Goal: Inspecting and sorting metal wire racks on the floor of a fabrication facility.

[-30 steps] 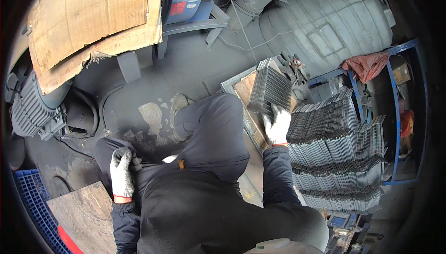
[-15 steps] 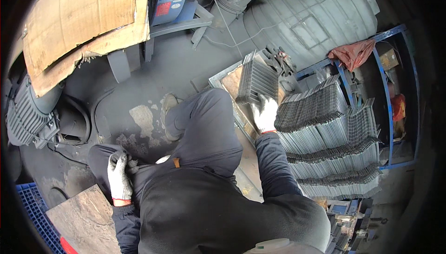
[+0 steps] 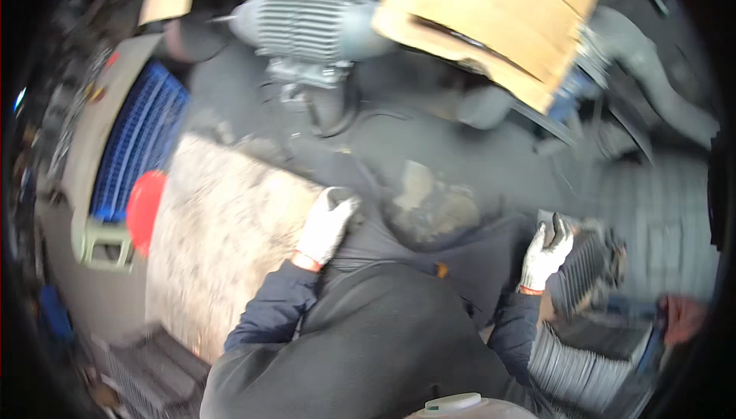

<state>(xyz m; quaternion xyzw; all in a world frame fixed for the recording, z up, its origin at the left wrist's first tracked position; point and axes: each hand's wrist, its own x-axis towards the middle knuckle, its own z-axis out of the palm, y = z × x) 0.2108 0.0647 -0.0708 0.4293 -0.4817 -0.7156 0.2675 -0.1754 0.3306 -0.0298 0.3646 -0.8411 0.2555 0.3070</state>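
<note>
My left hand, in a white glove with grey fingertips, is over my left thigh at the right edge of a worn, mottled board. Its fingers curl away from view, and blur hides whether they hold anything. My right hand, gloved alike, is raised above my right knee, fingers apart and bent, with nothing visible in it. Just right of that hand stands a small row of thin grey metal pieces. Closer to me on the right is a larger stack of thin metal pieces.
A ribbed motor stands ahead, beside a cardboard sheet. Left of the board are a red round object and a blue crate. More dark metal pieces lie at lower left. A large grey tank is at far right.
The view has swung left, bringing the board and motor toward the middle. My right hand has come off the small row of metal pieces. My left hand has moved beside the board's edge.
</note>
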